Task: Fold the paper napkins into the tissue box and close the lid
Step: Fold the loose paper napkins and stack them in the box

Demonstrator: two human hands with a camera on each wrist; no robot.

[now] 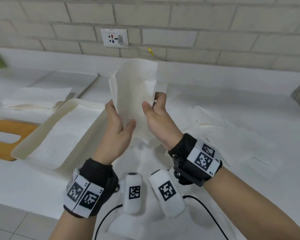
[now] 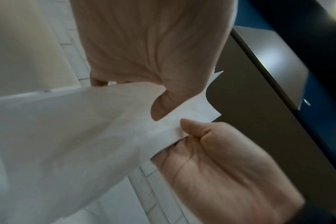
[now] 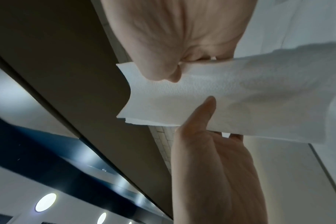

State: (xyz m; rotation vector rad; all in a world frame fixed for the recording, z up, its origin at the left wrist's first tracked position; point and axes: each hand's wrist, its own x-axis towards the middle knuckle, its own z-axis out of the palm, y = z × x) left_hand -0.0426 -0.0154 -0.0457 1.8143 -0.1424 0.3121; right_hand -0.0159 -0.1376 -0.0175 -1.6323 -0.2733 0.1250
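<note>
Napkin [image 1: 135, 94] is held up in the air, pinched by the left hand [image 1: 118, 125] and the right hand [image 1: 156, 116], beside the open tissue box [image 1: 42, 129]. Edges should be lined up first, then pressed flat.

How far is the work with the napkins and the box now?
Done: white napkins already lie in the open box. In hand: the left hand and right hand pinch one napkin above the counter. Left: loose napkins on the right remain unfolded, and the wooden lid lies beside the box.
</note>
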